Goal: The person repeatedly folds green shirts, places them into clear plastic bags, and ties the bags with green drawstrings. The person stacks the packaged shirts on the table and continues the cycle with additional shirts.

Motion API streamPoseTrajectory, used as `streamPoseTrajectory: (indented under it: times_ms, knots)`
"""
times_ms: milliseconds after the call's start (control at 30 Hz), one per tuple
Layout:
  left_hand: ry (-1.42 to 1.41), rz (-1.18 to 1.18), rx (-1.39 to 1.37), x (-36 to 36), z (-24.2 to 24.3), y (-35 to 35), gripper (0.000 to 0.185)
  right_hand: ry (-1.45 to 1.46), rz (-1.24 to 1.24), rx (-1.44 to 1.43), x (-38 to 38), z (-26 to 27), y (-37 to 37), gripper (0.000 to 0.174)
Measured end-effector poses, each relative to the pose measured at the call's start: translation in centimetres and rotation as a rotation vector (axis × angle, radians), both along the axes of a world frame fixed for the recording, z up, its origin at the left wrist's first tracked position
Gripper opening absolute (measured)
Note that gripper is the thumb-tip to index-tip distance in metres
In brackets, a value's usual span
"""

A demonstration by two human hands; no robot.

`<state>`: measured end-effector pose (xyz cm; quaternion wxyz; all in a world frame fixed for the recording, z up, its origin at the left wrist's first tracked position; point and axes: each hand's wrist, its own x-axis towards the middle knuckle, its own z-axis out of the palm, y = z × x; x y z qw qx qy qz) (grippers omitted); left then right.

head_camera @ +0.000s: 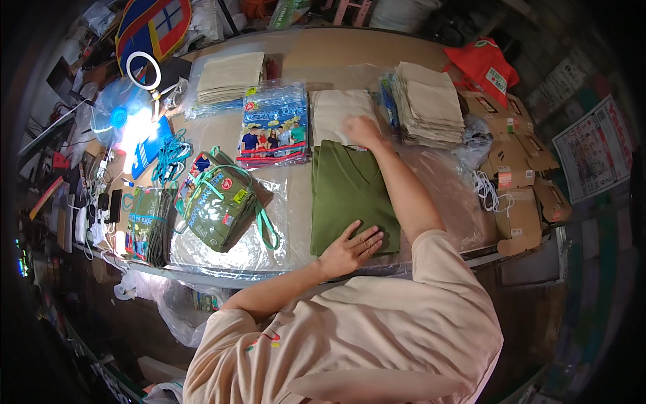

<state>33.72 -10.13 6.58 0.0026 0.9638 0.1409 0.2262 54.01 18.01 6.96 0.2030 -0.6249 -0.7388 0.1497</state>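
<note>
A folded green V-neck shirt (351, 197) lies on the table in front of me. My left hand (351, 250) rests flat on its lower edge with the fingers apart. Beyond the collar, my right hand (362, 132) is over a pale cloth or board piece (340, 106); it is blurred, and its fingertips do not show clearly. Left of that piece is a stack of printed clear plastic packaging bags (273, 123). A tied bundle of packed green shirts (217, 202) sits farther left, with a teal cord around it.
Stacks of beige sheets stand at the back left (229, 78) and right (431, 103). Cardboard boxes (515, 166) and a red bag (482, 70) line the right side. Teal cords (171, 156), a phone (115, 206), another shirt bundle (146, 224) and a lit ring lamp (143, 70) are at left.
</note>
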Motion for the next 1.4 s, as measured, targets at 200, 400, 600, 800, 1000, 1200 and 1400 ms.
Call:
streamPoseTrajectory:
  times_ms: [200,400,600,800,1000,1200,1400]
  knots:
    - [-0.425,0.132,-0.366,-3.3,1.2,0.8,0.059,0.415,-0.316,0.493,2.1,7.0,-9.0,0.019]
    - [-0.464,0.682,-0.685,-7.1,1.4,2.5,0.042,0.459,-0.06,0.397,-0.1,7.0,-26.0,0.022]
    - [-0.406,0.636,-0.873,-7.3,2.0,1.7,0.046,0.098,0.131,0.313,-1.6,5.7,-33.5,0.046]
    - [-0.679,0.645,-1.167,-7.0,5.4,-1.0,0.047,-0.008,0.128,0.439,-0.9,2.5,-34.1,0.038]
    - [-0.448,0.678,-0.938,-8.0,2.9,-2.0,0.046,0.018,0.193,0.411,-1.0,2.6,-35.3,0.032]
    - [-0.755,0.772,-1.439,-8.2,-1.6,2.1,0.071,0.447,-0.013,0.257,1.5,2.6,-33.7,0.047]
    - [-0.86,0.581,-1.931,-5.6,-3.1,5.7,0.09,0.9,-0.467,-0.249,0.5,0.1,-28.9,0.094]
